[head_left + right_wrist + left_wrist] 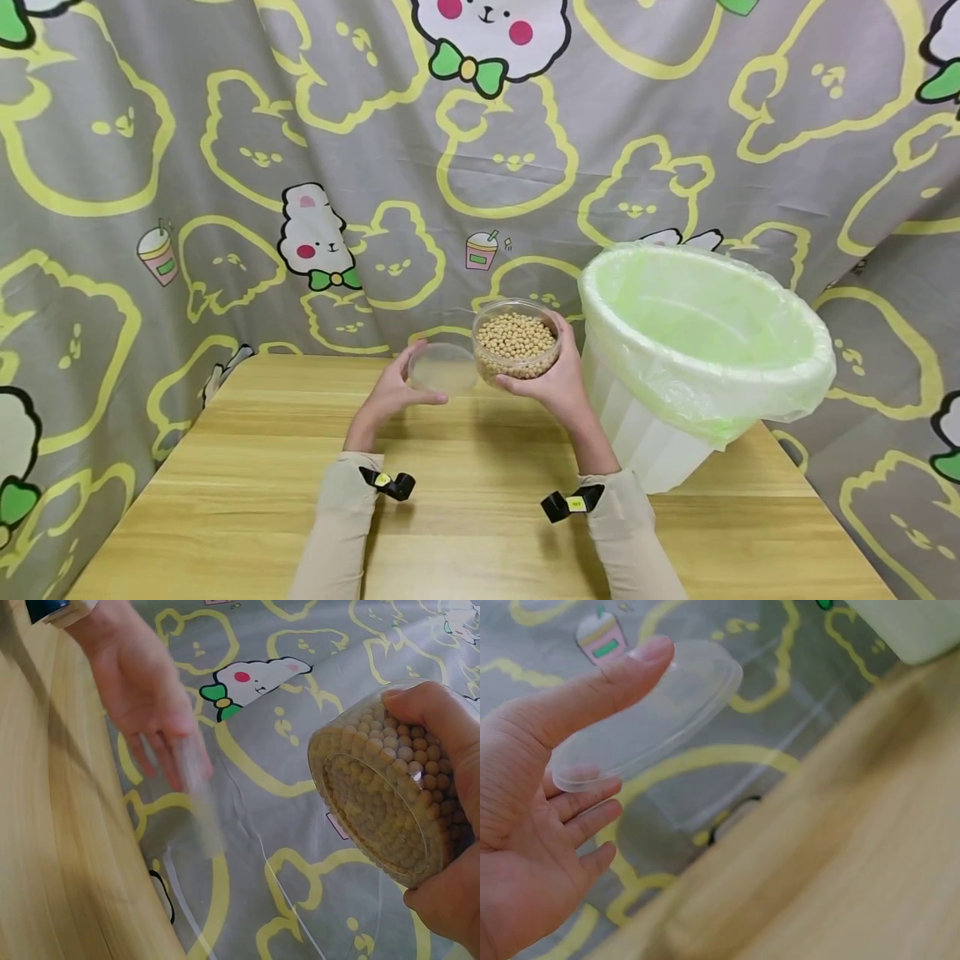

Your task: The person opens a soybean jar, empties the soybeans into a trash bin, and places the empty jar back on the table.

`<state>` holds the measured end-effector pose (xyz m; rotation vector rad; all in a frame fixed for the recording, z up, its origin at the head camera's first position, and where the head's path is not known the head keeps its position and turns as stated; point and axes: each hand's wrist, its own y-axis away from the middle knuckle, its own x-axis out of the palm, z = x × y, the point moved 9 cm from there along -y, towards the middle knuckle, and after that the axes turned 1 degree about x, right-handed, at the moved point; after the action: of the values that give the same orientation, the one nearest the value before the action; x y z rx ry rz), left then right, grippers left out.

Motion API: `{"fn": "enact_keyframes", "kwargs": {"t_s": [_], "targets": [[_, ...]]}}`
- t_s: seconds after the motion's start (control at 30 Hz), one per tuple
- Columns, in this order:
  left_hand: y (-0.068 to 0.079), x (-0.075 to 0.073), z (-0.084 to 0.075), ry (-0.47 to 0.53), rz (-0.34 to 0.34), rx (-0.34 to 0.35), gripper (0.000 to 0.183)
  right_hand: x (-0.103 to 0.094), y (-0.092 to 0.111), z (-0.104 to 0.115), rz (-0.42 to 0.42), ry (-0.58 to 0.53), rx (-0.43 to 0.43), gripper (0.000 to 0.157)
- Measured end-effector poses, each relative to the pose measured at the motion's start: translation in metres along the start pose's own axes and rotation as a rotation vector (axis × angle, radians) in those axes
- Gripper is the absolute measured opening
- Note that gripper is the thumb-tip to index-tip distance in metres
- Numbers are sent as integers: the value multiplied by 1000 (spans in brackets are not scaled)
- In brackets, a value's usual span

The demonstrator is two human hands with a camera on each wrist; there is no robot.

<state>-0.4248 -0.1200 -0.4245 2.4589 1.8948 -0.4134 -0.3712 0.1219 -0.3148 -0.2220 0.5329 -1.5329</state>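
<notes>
My right hand [551,375] grips a clear round plastic jar [352,754] filled with pale, round beans that look like soybeans [517,335]. The jar is raised above the table with its uncovered mouth tipped toward the head camera. Thumb and fingers wrap its side in the right wrist view. To the left, my left hand [393,387] holds a translucent round lid [444,369] by its edge, thumb on one face and fingers at the other. In the left wrist view the lid [660,720] is tilted, and it overlaps the jar's left side in the head view.
A white bin [645,433] lined with a pale green plastic bag [712,379] stands at the right of the wooden table [465,517]. Behind the table hangs a grey curtain [405,167] with cartoon figures. Black cameras sit on both wrists.
</notes>
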Motion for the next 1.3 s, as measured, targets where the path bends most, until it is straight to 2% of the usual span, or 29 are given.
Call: {"fn": "enact_keyframes", "kwargs": {"t_s": [0.17,0.27,0.37,0.4,0.6,0.9,1.17,1.3], "targets": [[-8,6,30,-17,14,-41,112,0,0,0,4,13,3,111],[-12,8,48,-50,14,-39,114,0,1,0,7,10,10,111],[-15,10,57,-62,15,-32,115,0,0,-1,13,-1,16,112],[-16,11,58,-74,21,-18,114,0,0,-1,16,-3,17,112],[-14,15,64,-86,58,-45,112,1,1,3,21,20,14,111],[-9,14,77,-187,45,-118,123,4,6,5,38,14,25,112],[-3,21,81,-259,60,-128,122,8,9,-8,53,-44,84,111],[-6,21,80,-258,56,-127,122,9,11,2,64,-105,54,108]]}}
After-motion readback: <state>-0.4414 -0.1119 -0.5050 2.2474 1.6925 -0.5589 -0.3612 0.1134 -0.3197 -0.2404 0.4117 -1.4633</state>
